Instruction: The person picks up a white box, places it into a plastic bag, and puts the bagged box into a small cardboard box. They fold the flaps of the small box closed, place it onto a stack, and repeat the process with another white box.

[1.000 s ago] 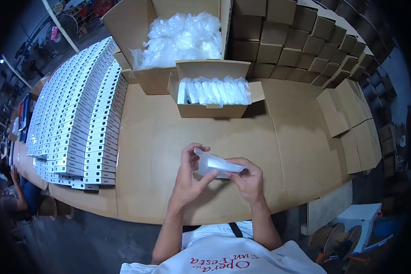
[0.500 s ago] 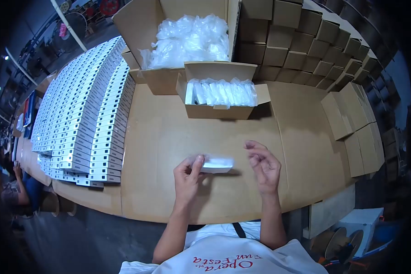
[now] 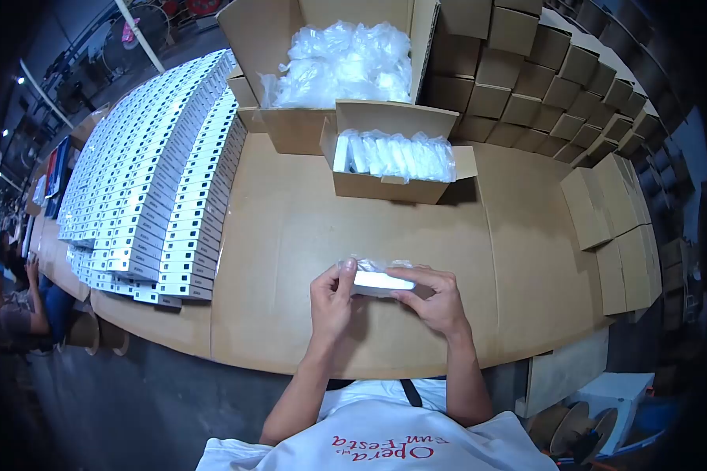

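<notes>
**A:** Which step does the figure show?

**B:** The bagging of a single piece. A small white box in a clear plastic sleeve (image 3: 375, 277) is held just above the bench (image 3: 306, 235), near its front edge. The left hand (image 3: 331, 297) closes its grip on the left end of the piece, thumb up against the end face. The right hand (image 3: 436, 297) lies over the right end, its fingers (image 3: 407, 275) pressed along the top; its grip is likewise closed on the piece.

**A:** What lies around it?

**B:** Behind stands a small open carton (image 3: 397, 169) holding a row of like wrapped pieces on edge. Farther back, a large carton (image 3: 334, 71) is full of loose clear bags. To the left run long rows of white retail boxes (image 3: 153, 173); to the right, stacks of brown cartons (image 3: 542, 86).

**A:** What does the next move call for?

**B:** Judging by the loose film at the top edge, the sleeve wants smoothing and closing, with one hand keeping the box steady.
</notes>
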`<state>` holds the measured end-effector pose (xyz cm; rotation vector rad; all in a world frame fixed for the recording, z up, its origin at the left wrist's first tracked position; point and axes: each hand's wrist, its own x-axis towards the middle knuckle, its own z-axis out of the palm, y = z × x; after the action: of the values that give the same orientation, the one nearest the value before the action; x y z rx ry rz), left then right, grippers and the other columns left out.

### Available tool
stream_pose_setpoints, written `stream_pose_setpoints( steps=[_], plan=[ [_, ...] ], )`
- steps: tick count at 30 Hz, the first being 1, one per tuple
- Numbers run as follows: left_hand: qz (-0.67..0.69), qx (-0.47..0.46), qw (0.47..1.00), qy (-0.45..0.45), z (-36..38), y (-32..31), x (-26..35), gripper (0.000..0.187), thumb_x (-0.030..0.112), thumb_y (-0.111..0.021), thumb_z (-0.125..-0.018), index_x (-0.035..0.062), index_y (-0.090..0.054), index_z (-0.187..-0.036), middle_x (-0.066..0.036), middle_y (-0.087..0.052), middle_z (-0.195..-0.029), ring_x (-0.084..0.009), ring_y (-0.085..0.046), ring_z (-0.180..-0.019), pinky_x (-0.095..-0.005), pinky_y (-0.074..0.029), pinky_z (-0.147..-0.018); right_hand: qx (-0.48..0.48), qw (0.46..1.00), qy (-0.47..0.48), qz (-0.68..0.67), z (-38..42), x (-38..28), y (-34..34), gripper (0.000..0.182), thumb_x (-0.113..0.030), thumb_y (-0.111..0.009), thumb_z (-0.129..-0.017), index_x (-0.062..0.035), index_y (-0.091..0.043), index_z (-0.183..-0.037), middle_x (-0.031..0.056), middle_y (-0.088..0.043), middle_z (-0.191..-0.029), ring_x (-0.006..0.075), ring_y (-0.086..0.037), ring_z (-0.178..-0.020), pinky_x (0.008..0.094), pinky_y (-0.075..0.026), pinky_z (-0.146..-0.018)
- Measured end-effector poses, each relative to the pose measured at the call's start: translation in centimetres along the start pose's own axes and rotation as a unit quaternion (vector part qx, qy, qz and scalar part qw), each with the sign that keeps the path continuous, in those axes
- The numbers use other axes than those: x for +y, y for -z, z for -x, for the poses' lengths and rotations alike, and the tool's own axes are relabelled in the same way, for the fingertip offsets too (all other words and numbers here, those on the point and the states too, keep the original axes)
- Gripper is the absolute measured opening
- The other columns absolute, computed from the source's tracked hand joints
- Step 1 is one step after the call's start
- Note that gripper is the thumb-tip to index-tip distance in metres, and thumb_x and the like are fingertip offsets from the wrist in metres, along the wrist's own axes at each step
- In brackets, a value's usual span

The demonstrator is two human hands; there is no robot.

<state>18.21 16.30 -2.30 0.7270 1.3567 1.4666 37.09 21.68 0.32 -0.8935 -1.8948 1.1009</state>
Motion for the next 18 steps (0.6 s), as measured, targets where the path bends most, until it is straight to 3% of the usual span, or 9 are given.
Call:
stream_pose_setpoints(
  steps=[3,6,9,10,14,17,18],
  plan=[
    [0.022,0.014,1.000,0.000,0.1,-0.1,0.2,0.039,0.030,-0.056,-0.108,-0.0021,-0.074,-0.095,-0.001,-0.067,-0.081,-0.0067,-0.059,-0.076,-0.0228,-0.048,-0.064,-0.020,1.000,-0.012,0.013,-0.3,-0.5,0.4,0.033,-0.004,-0.084,-0.079,-0.0048,-0.077,-0.111,0.0128,-0.077,-0.110,0.0272,-0.072,-0.102,0.0373,-0.055,-0.093],
    [0.001,-0.042,0.999,-0.027,-0.7,1.3,-1.0,0.033,0.027,-0.054,-0.109,-0.0024,-0.069,-0.112,-0.004,-0.068,-0.088,-0.0094,-0.063,-0.083,-0.0248,-0.054,-0.068,-0.018,0.999,-0.030,0.029,-0.3,-0.4,0.6,0.031,-0.004,-0.084,-0.078,-0.0036,-0.077,-0.108,0.0133,-0.077,-0.108,0.0276,-0.071,-0.104,0.0378,-0.054,-0.095],
    [0.057,-0.048,0.997,-0.020,-0.2,1.0,0.3,0.034,0.022,-0.052,-0.109,0.0006,-0.054,-0.135,-0.010,-0.068,-0.107,-0.0144,-0.065,-0.095,-0.0307,-0.061,-0.076,0.000,0.999,-0.005,0.036,-0.6,-0.2,0.7,0.031,-0.005,-0.084,-0.077,-0.0024,-0.076,-0.107,0.0122,-0.076,-0.109,0.0288,-0.069,-0.109,0.0393,-0.053,-0.097],
    [0.119,-0.075,0.990,0.002,-0.1,0.9,1.3,0.045,0.017,-0.052,-0.108,0.0056,-0.037,-0.149,-0.014,-0.062,-0.126,-0.0201,-0.065,-0.107,-0.0371,-0.064,-0.083,-0.006,0.999,0.012,0.040,-0.7,-0.2,0.9,0.031,-0.005,-0.085,-0.076,-0.0025,-0.076,-0.106,0.0116,-0.075,-0.110,0.0291,-0.069,-0.110,0.0395,-0.053,-0.098],
    [-0.008,-0.162,0.979,-0.124,0.5,0.9,3.2,0.041,0.010,-0.061,-0.102,0.0023,-0.051,-0.141,-0.012,-0.062,-0.127,-0.0176,-0.065,-0.108,-0.0324,-0.061,-0.087,-0.015,0.994,0.080,0.076,-1.4,-1.0,1.5,0.030,-0.004,-0.085,-0.075,-0.0033,-0.076,-0.104,0.0092,-0.074,-0.112,0.0306,-0.066,-0.113,0.0413,-0.052,-0.099],
    [-0.143,-0.215,0.957,-0.131,-0.2,2.1,2.6,0.035,0.006,-0.068,-0.097,-0.0009,-0.061,-0.131,-0.009,-0.065,-0.121,-0.0163,-0.066,-0.106,-0.0298,-0.059,-0.084,-0.005,0.985,0.094,0.142,-2.0,-3.1,2.0,0.028,-0.004,-0.084,-0.076,-0.0037,-0.075,-0.103,0.0091,-0.072,-0.108,0.0300,-0.066,-0.105,0.0408,-0.054,-0.092],
    [-0.121,-0.201,0.967,-0.098,-0.1,2.0,3.1,0.029,0.005,-0.072,-0.094,-0.0028,-0.067,-0.121,-0.008,-0.067,-0.117,-0.0143,-0.066,-0.103,-0.0270,-0.058,-0.081,0.000,0.982,0.091,0.168,-2.1,-3.7,2.0,0.027,-0.004,-0.083,-0.077,-0.0037,-0.074,-0.102,0.0093,-0.072,-0.106,0.0296,-0.067,-0.100,0.0402,-0.054,-0.089]
  ],
)
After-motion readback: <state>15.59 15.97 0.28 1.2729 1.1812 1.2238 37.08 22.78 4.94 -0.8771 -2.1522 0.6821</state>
